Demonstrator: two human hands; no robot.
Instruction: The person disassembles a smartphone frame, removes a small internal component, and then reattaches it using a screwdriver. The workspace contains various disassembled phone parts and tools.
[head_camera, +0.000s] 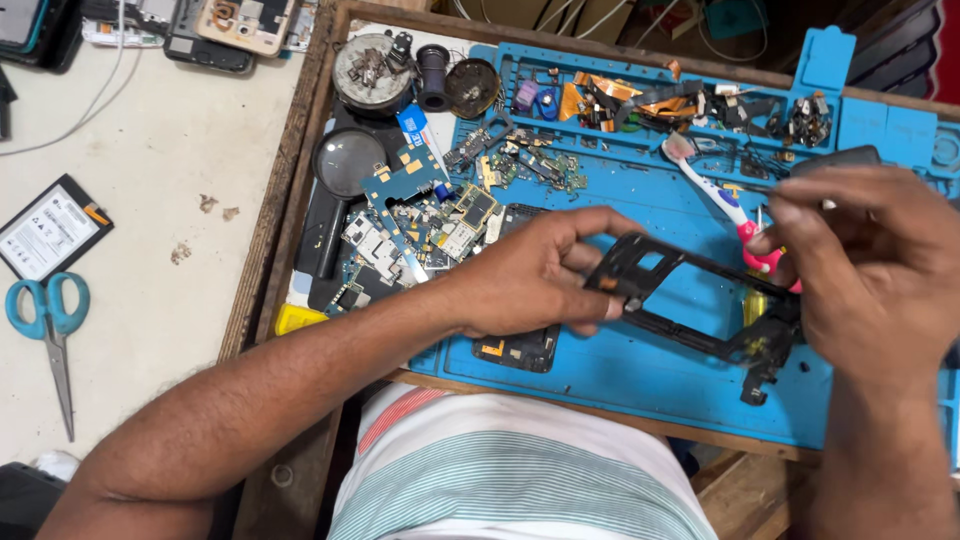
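My left hand (530, 275) grips the near end of a black plastic phone frame (690, 300) and holds it just above the blue repair mat (640, 375). My right hand (870, 265) is at the frame's other end, fingers pinched on a thin tool whose tip is hidden. A white and pink toothbrush (715, 200) lies on the mat right behind the frame, touching my right fingers. A black phone part (520, 350) lies under my left wrist.
Several circuit boards (430, 220) are heaped at the mat's left, beside a magnifying glass (345, 160). Round tins and a spool (432, 75) stand at the back. Blue scissors (50, 330) and a flat battery (45, 228) lie on the white table at left.
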